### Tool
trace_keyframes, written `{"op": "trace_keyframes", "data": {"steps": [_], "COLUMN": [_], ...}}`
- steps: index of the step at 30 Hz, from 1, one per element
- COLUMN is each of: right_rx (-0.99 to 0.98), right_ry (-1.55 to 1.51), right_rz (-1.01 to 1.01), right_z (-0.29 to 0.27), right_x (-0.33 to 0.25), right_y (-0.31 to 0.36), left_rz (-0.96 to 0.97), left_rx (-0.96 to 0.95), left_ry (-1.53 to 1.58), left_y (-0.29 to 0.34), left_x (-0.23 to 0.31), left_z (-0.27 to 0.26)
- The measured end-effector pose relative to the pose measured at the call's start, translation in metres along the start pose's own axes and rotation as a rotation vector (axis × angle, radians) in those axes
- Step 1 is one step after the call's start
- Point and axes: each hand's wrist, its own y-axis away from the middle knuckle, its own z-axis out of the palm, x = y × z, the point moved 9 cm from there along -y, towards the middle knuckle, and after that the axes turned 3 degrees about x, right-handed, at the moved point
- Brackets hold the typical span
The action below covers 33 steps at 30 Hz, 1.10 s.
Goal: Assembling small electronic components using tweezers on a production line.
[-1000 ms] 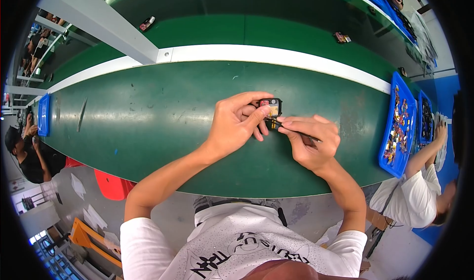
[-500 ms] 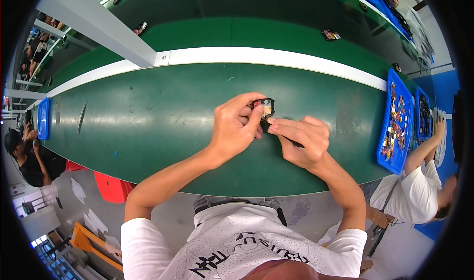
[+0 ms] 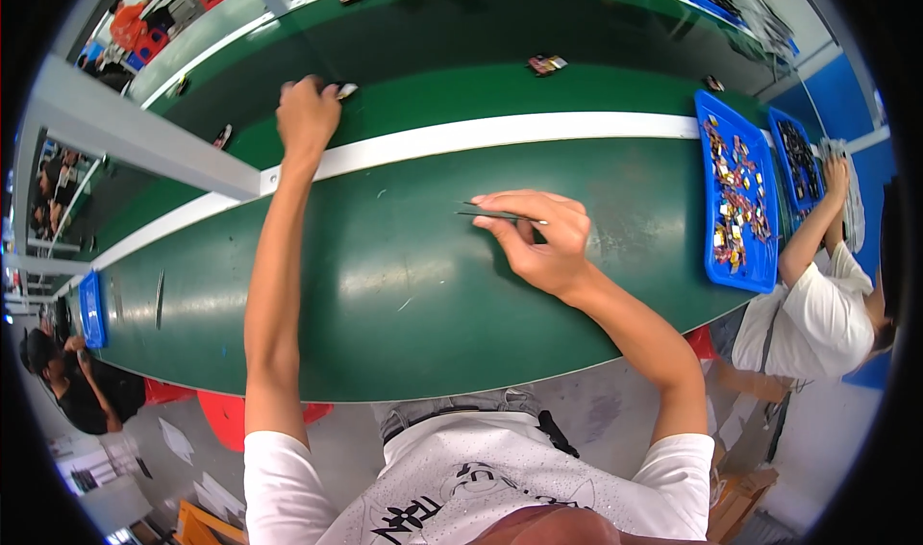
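My left hand [image 3: 309, 117] is stretched out over the green conveyor belt beyond the white rail. Its fingers are curled downward and slightly blurred. A small black-and-white part [image 3: 346, 91] lies right beside its thumb side; whether the fingers grip it I cannot tell. Above the middle of the green table [image 3: 404, 266], my right hand [image 3: 550, 237] is closed on a pair of thin dark tweezers [image 3: 473, 213]. Their tips point left, spread slightly apart, with nothing visible between them.
More small parts [image 3: 546, 63] ride on the belt. A blue tray [image 3: 713, 247] of small colourful pieces stands at the right, with a second blue tray [image 3: 796, 165] behind it near a co-worker. A grey post [image 3: 144, 127] rises at the left. Another tweezers-like tool [image 3: 160, 300] lies farther left.
My left hand has moved from the table's middle, where it held a small black-framed device, up and left to the belt. My right hand has drawn back with the tweezers. The view has shifted.
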Motion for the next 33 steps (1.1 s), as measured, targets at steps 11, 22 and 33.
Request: {"op": "trace_keyframes", "data": {"steps": [11, 22, 33], "right_rx": [-0.074, -0.095, -0.014], "right_ry": [0.046, 0.021, -0.309], "right_rz": [0.034, -0.002, 0.541], "right_z": [0.004, 0.011, 0.004], "right_x": [0.009, 0.002, 0.039], "right_y": [0.012, 0.011, 0.019], "left_rz": [-0.169, -0.09, -0.141], "left_rx": [-0.583, -0.493, -0.589], "left_ry": [0.853, 0.501, 1.045], "left_y": [0.01, 0.001, 0.124], "left_x": [0.202, 0.234, 0.135], "left_z": [0.084, 0.102, -0.024]}}
